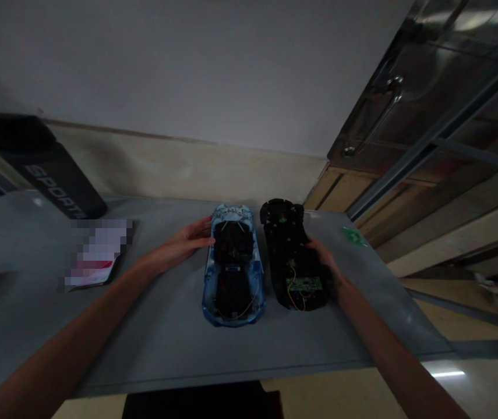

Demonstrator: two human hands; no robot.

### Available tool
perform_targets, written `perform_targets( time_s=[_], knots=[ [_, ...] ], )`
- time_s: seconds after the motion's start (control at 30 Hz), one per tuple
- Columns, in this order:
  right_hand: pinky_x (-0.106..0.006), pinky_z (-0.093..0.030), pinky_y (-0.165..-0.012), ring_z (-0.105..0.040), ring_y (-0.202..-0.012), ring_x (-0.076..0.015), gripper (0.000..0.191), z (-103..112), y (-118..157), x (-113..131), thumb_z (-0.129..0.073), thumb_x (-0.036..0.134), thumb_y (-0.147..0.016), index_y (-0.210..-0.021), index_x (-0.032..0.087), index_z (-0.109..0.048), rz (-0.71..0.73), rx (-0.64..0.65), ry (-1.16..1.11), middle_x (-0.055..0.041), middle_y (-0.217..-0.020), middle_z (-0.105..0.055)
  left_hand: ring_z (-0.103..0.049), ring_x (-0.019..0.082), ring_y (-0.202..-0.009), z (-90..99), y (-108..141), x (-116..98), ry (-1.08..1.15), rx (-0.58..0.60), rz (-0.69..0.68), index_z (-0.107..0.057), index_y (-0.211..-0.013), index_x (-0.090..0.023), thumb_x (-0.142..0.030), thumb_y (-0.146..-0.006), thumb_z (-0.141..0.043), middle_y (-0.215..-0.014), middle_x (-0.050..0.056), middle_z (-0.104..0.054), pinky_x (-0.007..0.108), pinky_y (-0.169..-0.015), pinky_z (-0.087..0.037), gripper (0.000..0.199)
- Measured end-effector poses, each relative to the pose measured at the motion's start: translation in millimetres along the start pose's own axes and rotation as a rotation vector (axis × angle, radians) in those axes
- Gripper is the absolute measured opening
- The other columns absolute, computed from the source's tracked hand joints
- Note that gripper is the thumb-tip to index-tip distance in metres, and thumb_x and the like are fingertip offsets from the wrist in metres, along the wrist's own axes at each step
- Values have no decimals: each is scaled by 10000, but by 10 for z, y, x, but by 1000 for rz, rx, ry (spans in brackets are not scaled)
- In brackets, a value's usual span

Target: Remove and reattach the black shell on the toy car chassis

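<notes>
A blue toy car shell [255, 291] lies upside down on the grey table, its dark inside facing up with a thin wire near the lower end. My left hand [191, 237] rests at the shell's left side, thumb on its edge and fingers apart beside it. Just right of the shell is a black car chassis [281, 256] with a green circuit board and a yellow wire at its lower end. My right hand [325, 262] holds the chassis by its right side; most of those fingers are hidden behind it.
On the grey table [165, 337], a phone [100, 256] lies at the left near a black bottle [56, 169]. A small green packet [354, 235] is at the right. A wall stands behind, and metal bars rise at the right.
</notes>
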State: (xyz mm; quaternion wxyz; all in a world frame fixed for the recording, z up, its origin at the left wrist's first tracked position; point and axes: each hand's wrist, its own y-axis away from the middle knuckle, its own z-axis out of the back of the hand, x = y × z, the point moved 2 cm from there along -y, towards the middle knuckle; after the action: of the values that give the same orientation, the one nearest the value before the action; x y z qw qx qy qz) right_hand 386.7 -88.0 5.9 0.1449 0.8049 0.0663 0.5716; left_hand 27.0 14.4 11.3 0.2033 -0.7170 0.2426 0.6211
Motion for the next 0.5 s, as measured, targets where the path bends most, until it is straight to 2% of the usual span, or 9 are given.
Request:
perform_targets(
  time_s=[0.17,0.37,0.5],
  knots=[
    [-416,-684,-766,-824,-848,-288,434,-28,31,17,-828,401,-716,-1145,338,-806,-11,7,-10,-37,-1047,-882,-495,395,-1648,0,3,4,-28,-3,2,-725,-1516,-337,-410,-861,-926,-1661,-13,-682,490,-1375,-372,689],
    [-387,-684,-758,-813,-834,-268,434,-42,32,16,-837,385,-710,-1139,332,-805,19,-6,-22,-19,-1024,-879,-524,373,-1629,14,-13,24,-7,-6,9,-718,-1511,-334,-430,-814,-971,-1701,42,-648,512,-1383,-361,748],
    [-400,-689,-775,-816,-833,-268,400,-51,50,8,-818,385,-758,-1154,335,-787,6,3,-27,-19,-1036,-878,-509,394,-1637,5,-15,21,-3,14,-11,-715,-1522,-315,-390,-861,-927,-1667,8,-680,485,-1365,-379,698]
  ],
)
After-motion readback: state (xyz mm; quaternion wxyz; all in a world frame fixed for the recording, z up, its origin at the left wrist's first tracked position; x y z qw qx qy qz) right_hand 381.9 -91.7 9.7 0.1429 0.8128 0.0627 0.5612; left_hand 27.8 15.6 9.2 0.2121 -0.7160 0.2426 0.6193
